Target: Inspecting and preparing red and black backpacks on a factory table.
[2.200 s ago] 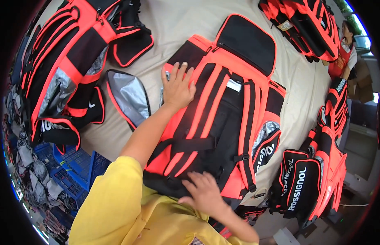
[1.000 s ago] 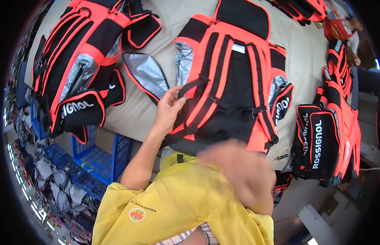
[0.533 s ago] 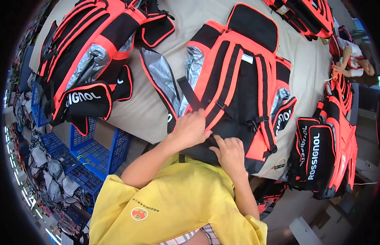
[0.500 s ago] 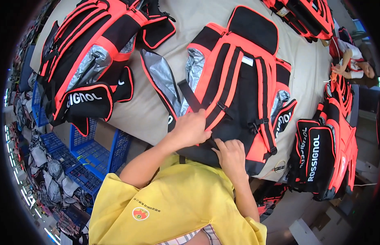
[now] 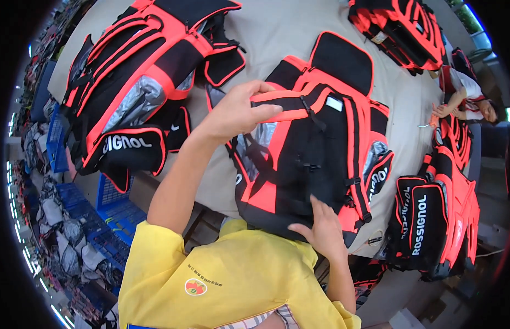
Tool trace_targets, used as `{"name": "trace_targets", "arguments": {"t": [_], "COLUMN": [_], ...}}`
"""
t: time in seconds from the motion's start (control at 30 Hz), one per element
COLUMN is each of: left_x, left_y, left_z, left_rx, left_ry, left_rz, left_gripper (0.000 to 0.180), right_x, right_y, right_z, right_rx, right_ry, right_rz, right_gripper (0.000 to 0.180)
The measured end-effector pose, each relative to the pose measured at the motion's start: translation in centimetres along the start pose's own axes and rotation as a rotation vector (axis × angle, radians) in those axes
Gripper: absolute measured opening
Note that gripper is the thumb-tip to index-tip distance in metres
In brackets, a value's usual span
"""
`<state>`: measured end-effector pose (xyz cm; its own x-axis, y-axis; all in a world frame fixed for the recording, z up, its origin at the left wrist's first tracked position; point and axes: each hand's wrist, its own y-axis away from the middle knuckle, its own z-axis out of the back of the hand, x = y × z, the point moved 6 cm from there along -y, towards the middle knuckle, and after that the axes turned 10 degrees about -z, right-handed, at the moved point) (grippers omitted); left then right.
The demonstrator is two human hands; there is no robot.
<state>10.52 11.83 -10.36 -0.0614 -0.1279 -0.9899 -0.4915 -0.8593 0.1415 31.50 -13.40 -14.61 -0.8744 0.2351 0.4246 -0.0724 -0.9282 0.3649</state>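
A black and coral-orange backpack (image 5: 293,186) lies back-side up on the table, its silver-lined side pockets and top flap spread out. My left hand (image 5: 235,112) is closed on the end of its left shoulder strap (image 5: 293,105), which it holds raised off the back panel and bent toward the left. A dark webbing strap (image 5: 260,156) hangs below that hand. Near the lower edge of the pack, my right hand (image 5: 323,227) has its fingers spread and thumb apart, over or on the black bottom panel. The right shoulder strap (image 5: 353,148) lies along the pack.
Matching backpacks lie at the left (image 5: 150,82), far right (image 5: 400,33) and right (image 5: 436,214) of the cloth-covered table (image 5: 397,120). Blue plastic crates (image 5: 109,203) and piled silver-grey pieces (image 5: 63,219) stand left below. At the far right, another person's hands (image 5: 444,109) work.
My left hand has moved up and away from the pack's lower left, lifting the shoulder strap. My right hand's fingers have spread and it has shifted slightly right and down.
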Motion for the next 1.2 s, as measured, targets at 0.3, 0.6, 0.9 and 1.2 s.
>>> {"name": "trace_targets", "arguments": {"t": [0.3, 0.6, 0.9, 1.2], "left_x": [-3.2, -1.5, 1.2, 15.6], "left_y": [-1.5, -1.1, 2.3, 15.2], "left_z": [-2.0, 1.0, -0.3, -8.2], "left_rx": [0.027, -0.095, -0.076, 0.119], "left_ry": [0.384, 0.334, 0.446, 0.74], "left_rz": [-0.091, -0.046, 0.002, 0.324], "left_gripper": [0.03, 0.04, 0.045, 0.052], "right_x": [-2.2, 2.0, -3.5, -2.8], "right_y": [-17.7, -8.5, -6.1, -2.4], "right_z": [0.7, 9.3, -6.3, -1.1], "right_rx": [-0.094, -0.76, -0.269, -0.261], "right_ry": [-0.674, -0.02, 0.417, 0.212], "right_rz": [-0.278, 0.109, -0.035, -0.115], "right_gripper": [0.069, 0.056, 0.068, 0.064]}}
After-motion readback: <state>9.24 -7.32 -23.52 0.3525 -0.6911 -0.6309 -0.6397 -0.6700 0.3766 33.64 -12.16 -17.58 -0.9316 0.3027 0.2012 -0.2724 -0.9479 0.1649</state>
